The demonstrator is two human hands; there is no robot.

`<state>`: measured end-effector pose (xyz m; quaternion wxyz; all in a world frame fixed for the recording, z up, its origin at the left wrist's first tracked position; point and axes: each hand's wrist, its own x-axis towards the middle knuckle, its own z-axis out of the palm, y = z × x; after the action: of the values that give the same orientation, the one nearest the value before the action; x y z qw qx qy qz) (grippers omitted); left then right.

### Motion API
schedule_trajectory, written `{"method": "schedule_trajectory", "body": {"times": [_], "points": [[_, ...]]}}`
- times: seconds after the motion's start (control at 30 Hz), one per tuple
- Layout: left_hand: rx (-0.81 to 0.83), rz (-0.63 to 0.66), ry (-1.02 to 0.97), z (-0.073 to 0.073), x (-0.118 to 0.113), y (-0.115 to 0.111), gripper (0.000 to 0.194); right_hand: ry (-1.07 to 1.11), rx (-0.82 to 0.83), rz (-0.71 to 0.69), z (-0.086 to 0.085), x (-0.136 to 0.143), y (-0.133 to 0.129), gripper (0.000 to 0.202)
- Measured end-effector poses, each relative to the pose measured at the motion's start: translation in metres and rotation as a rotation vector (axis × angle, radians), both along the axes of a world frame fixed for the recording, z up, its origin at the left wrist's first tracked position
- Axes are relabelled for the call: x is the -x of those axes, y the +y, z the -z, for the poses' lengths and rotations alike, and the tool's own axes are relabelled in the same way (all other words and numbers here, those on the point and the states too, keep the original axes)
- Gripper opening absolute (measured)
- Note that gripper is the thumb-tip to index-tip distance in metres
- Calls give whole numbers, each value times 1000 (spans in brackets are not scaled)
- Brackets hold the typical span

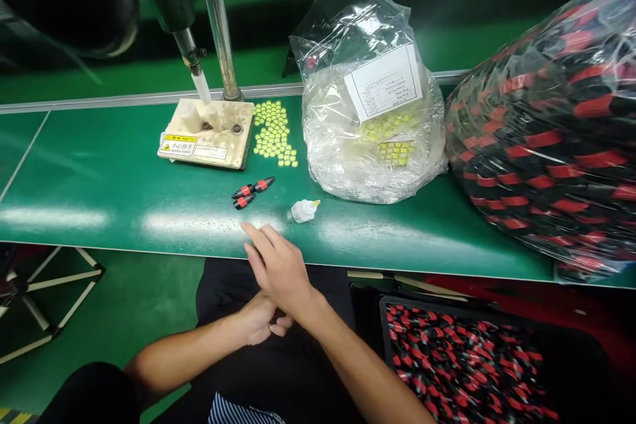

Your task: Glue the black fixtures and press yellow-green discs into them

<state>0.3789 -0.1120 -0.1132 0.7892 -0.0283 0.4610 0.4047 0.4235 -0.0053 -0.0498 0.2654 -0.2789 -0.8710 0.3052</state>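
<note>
While the right hand (285, 273), fingers loosely parted and apparently empty, crosses the left hand (259, 321) (half-curled, contents indeterminable), the bottle (303, 212) and red-black parts (243, 192) lie near, presumably for reach.

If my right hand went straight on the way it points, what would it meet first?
Probably the nearest red-and-black piece, lying on the green table ahead of your right hand; depth is unclear, so the hand might pass over.
</note>
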Motion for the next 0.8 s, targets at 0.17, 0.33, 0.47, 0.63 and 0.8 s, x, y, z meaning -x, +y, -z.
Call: {"method": "schedule_trajectory", "body": {"times": [0.17,0.33,0.47,0.63,0.8], "points": [[-61,-51,14,-10,11,-10,38,-519,-42,-16,-18,48,29,33],[-94,-11,45,-8,14,-16,55,-565,-33,42,-14,25,17,18],[-107,44,22,-6,12,-8,59,-588,23,123,-15,10,14,17],[-142,61,39,-13,11,7,55,-580,29,170,-19,14,21,14],[-131,10,32,-17,14,9,52,-485,-25,189,-16,13,21,7]]}}
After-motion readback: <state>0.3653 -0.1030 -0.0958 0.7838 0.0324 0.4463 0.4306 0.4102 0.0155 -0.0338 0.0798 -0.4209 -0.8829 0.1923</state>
